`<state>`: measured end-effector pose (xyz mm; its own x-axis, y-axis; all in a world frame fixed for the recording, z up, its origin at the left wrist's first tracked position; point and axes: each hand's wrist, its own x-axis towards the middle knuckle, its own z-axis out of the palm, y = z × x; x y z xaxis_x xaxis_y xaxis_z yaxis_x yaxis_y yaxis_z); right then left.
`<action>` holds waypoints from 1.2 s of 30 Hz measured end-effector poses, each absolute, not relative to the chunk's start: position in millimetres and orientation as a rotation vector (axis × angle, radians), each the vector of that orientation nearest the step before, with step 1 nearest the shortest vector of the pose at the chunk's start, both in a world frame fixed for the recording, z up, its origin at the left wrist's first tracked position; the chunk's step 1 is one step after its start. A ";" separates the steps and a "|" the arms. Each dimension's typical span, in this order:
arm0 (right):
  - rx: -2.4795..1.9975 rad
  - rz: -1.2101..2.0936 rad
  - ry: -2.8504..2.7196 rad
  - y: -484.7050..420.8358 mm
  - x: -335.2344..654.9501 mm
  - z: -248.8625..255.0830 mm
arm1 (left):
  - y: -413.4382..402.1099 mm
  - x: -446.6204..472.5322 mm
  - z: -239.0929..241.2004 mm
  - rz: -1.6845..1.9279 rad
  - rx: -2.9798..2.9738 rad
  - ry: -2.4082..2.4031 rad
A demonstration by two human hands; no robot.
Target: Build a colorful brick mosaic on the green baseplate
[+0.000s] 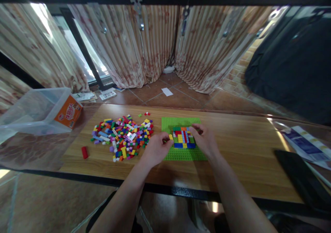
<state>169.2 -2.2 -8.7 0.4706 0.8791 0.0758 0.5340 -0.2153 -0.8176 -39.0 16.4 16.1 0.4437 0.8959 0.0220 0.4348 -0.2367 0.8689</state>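
Head view puts a yellow brick (170,137) just left of the multicoloured build (180,138) on the green baseplate (168,155); it looks light, rigid and smooth, best pinched by its sides. The left hand (157,149) pinches it, fingertips nearly together, while the right hand (205,141), fingers curled, covers the build's far right corner, so its grip cannot be told.

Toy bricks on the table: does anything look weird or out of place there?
Yes, a little: one larger red piece lies by itself near the left end of the table, apart from the scattered bricks. It looks left out. Most bricks are too small here to check for damage.
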 end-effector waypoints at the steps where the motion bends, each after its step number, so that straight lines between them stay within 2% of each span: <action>1: -1.867 0.543 -1.175 -2.1 170.0 -9.8 | 16.3 -39.0 16.5 0.676 1.856 1.137; 8: -1.735 0.686 -1.129 -2.5 174.1 -15.3 | 16.6 -38.6 19.0 0.619 1.885 1.173; 19: -1.868 0.636 -1.166 -2.7 163.5 -5.3 | 14.7 -37.9 20.8 0.589 1.906 1.194; 36: -1.830 0.703 -1.118 -0.2 166.5 -13.6 | 12.7 -37.4 24.5 0.562 1.926 1.222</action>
